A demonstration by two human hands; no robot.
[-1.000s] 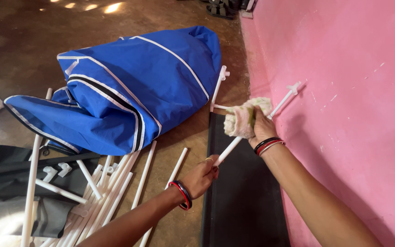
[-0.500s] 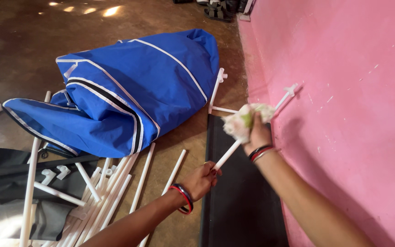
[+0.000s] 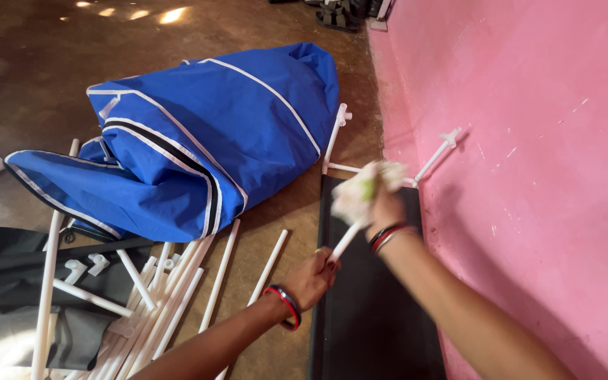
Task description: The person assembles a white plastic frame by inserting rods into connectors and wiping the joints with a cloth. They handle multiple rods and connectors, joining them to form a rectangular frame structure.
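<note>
My left hand grips the near end of a white plastic tube that runs up and to the right toward the pink wall, ending in a white connector. My right hand presses a pale cloth around the middle of that tube; the cloth is blurred. Both wrists wear red and black bangles.
A crumpled blue fabric cover with white piping lies on the brown floor. Several loose white tubes and connectors lie beside grey fabric. A black panel lies along the pink wall. Another tube frame pokes from under the cover.
My right hand with the cloth has slid down the tube toward my left hand. The left hand keeps its grip on the tube's end.
</note>
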